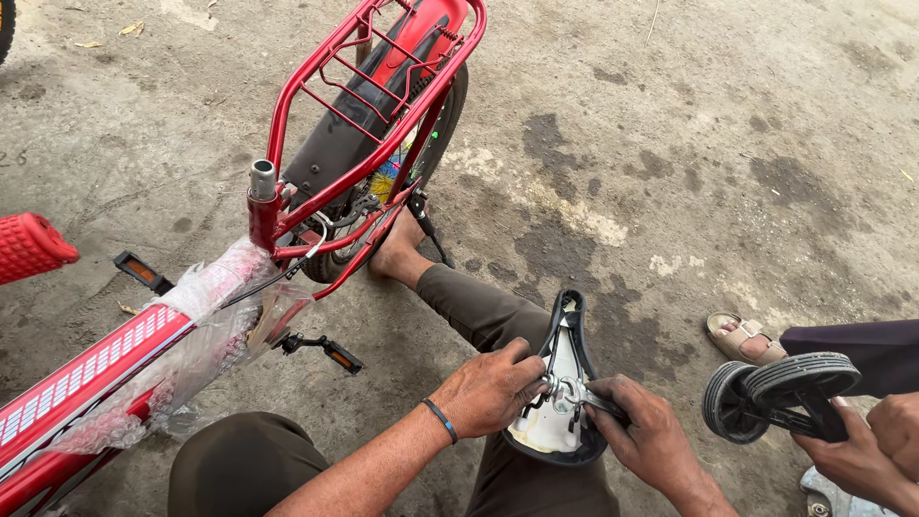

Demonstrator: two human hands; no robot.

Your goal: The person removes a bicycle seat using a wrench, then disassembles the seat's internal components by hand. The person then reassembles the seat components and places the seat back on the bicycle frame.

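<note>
Left hand [490,391] grips upturned bicycle saddle [565,383] on the lap. Right hand [651,436] closes on a spanner [592,397] at the saddle clamp [563,391]. Step: adjusting clamp nut. Next calls for steady counter-hold. Red bicycle frame [287,215] stands left.

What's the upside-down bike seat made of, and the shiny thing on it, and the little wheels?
The saddle underside looks like hard plastic: a black rim around a smooth whitish shell. The clamp on its rails seems bare metal, silvery and shiny. The small wheels appear to have grey ribbed tyres, probably rubber or plastic; that can't be told apart here.
</note>
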